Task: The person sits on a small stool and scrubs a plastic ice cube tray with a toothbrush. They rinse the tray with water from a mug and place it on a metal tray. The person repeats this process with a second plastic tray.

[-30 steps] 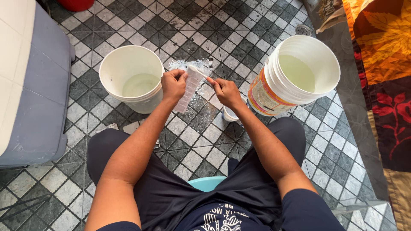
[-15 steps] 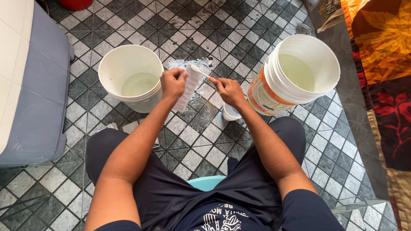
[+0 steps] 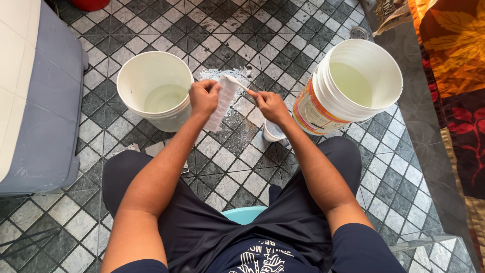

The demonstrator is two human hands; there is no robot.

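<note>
My left hand grips a long, flat, translucent white plastic piece, held tilted over the tiled floor. My right hand pinches a thin white tool, its tip resting on the upper end of that piece. Beneath the hands the floor shows a patch of whitish residue. A small white cup stands on the floor just under my right wrist.
A white bucket with pale liquid stands at the left; a larger white bucket with an orange label and greenish liquid stands at the right. A grey-white appliance fills the left edge. Patterned cloth lies at the right. I sit on a teal stool.
Hands and the plastic piece stay almost in place; the right hand has shifted very slightly along the piece's top end. The view has drifted a little.
</note>
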